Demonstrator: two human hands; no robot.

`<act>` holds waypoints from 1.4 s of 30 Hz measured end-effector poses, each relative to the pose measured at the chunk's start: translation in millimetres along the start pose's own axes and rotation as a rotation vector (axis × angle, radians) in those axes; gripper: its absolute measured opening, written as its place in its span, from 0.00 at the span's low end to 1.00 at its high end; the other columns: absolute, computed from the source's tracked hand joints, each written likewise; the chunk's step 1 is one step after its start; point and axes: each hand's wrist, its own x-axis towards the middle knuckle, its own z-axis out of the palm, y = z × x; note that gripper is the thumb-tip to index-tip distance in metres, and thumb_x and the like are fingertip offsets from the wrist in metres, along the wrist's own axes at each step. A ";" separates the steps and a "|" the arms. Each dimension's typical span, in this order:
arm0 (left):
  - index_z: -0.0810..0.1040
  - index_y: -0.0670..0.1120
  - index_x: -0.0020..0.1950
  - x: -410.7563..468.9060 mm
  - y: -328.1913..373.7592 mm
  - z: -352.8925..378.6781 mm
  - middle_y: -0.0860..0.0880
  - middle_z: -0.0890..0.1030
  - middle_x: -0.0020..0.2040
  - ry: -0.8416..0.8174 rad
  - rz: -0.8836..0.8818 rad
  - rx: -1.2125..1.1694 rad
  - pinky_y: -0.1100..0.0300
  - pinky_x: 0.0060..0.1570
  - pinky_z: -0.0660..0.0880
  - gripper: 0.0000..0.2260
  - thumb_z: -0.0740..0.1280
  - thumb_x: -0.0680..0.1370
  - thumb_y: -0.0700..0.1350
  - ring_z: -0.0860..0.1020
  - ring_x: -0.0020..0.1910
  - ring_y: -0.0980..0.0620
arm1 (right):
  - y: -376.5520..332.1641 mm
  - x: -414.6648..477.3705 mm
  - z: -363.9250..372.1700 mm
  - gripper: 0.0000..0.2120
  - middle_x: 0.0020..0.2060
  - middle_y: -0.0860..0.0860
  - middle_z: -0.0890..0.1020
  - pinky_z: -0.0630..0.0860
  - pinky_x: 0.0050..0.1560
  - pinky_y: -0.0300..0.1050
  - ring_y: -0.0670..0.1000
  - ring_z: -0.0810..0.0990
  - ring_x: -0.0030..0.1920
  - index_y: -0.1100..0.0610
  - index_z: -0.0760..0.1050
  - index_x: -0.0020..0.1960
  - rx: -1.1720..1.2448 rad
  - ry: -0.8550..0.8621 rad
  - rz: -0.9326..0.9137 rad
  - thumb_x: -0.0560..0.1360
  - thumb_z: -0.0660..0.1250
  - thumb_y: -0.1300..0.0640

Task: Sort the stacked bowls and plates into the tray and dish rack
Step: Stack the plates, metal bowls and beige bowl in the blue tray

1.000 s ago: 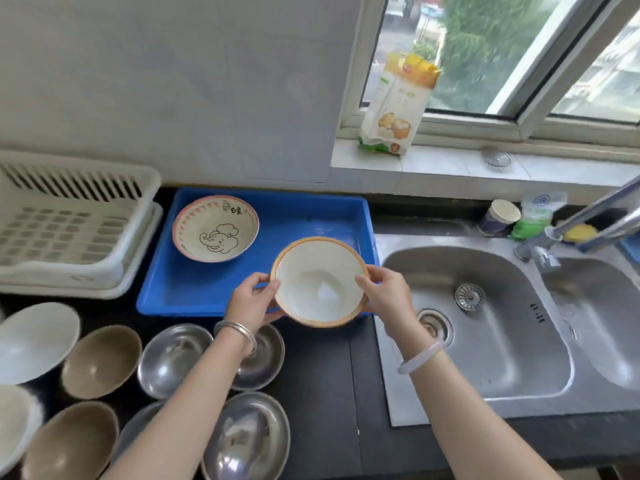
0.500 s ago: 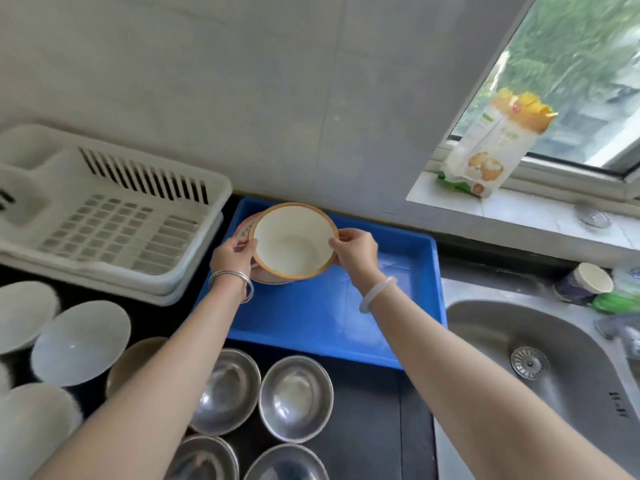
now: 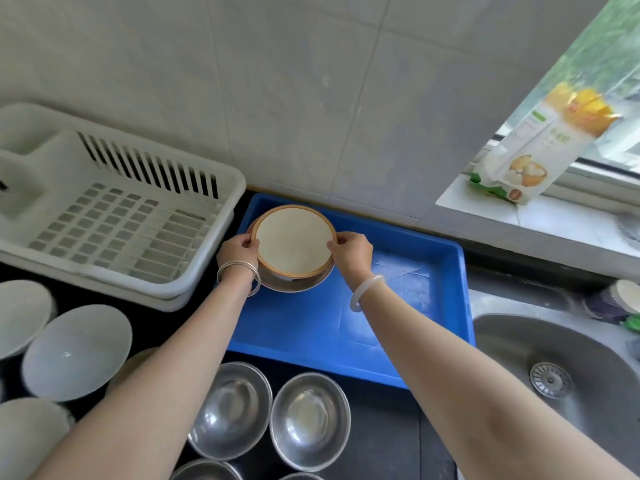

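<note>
You've got both hands on the cream bowl with the orange rim (image 3: 293, 240), one at each side. Your left hand (image 3: 238, 250) pinches the rim on its left edge, thumb over the lip, and your right hand (image 3: 350, 251) does the same on the right, fingers curled tight round the rim. So both are closed on that bowl, neither one loose.

The bowl sits over a second bowl (image 3: 294, 284) in the far left corner of the blue tray (image 3: 398, 306). You only see the lower one's rim peeking out beneath, on the near side. Can't tell whether the top bowl is fully nested down or a hair above it.

The white dish rack (image 3: 114, 216) stands just left of the tray, against the tiled wall, nothing in it that I can see.

Near you on the dark counter there's a cluster of steel bowls (image 3: 310, 420), and further left a few pale bowls (image 3: 76, 351), all open side up. The sink (image 3: 554, 362) is off to the right of the tray, and a yellow-topped packet (image 3: 540, 147) leans on the windowsill.
</note>
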 end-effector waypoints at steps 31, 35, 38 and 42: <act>0.78 0.41 0.53 -204.6 -80.5 -51.2 0.45 0.80 0.42 -0.102 -0.144 -0.140 0.58 0.40 0.76 0.08 0.66 0.75 0.39 0.78 0.37 0.49 | 94.5 -155.4 -63.5 0.10 0.41 0.44 0.82 0.78 0.44 0.45 0.46 0.81 0.41 0.53 0.77 0.55 0.188 -0.217 -0.050 0.77 0.61 0.54; 0.80 0.43 0.53 -244.4 -119.4 -56.9 0.43 0.83 0.47 -0.163 -0.122 0.108 0.55 0.52 0.76 0.09 0.68 0.73 0.41 0.79 0.45 0.47 | 143.3 -194.7 -60.1 0.10 0.46 0.48 0.83 0.76 0.43 0.41 0.49 0.81 0.47 0.52 0.77 0.55 0.069 -0.258 0.056 0.77 0.61 0.52; 0.79 0.45 0.55 -259.3 -138.2 -54.9 0.47 0.82 0.52 -0.205 -0.084 0.219 0.61 0.48 0.71 0.10 0.69 0.73 0.42 0.78 0.46 0.53 | 160.6 -208.2 -57.0 0.15 0.50 0.48 0.81 0.68 0.35 0.31 0.46 0.78 0.47 0.52 0.75 0.62 -0.045 -0.293 0.070 0.77 0.61 0.50; 0.78 0.46 0.58 -267.0 -149.0 -46.3 0.47 0.82 0.55 -0.273 -0.082 0.313 0.59 0.54 0.73 0.13 0.68 0.73 0.40 0.79 0.54 0.50 | 163.3 -212.5 -47.4 0.17 0.54 0.52 0.82 0.75 0.46 0.40 0.50 0.79 0.48 0.56 0.74 0.64 -0.058 -0.335 0.086 0.77 0.63 0.52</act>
